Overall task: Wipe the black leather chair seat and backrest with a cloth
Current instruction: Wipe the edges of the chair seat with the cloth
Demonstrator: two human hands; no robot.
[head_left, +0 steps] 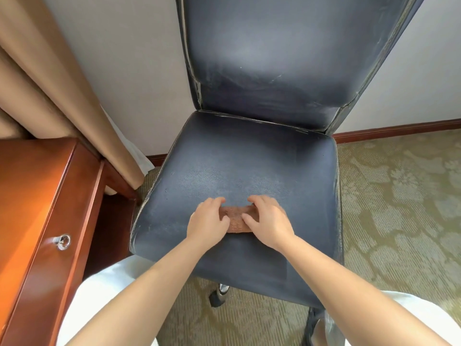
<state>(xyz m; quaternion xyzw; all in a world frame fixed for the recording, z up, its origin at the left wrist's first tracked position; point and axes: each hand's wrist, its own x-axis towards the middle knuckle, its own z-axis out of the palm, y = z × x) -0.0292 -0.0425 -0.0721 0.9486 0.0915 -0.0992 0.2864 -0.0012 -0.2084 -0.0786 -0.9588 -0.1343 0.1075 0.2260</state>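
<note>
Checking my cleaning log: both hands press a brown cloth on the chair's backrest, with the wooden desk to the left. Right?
Not quite. In the head view the left hand and right hand press the brown cloth on the seat, not the backrest. The wooden desk is to the left.

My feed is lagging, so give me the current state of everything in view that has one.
left hand: pressing on cloth
right hand: pressing on cloth
cloth: folded, flat on seat between hands
seat: dusty, grey film
backrest: dusty, smeared
desk drawer: closed, key in lock
</note>
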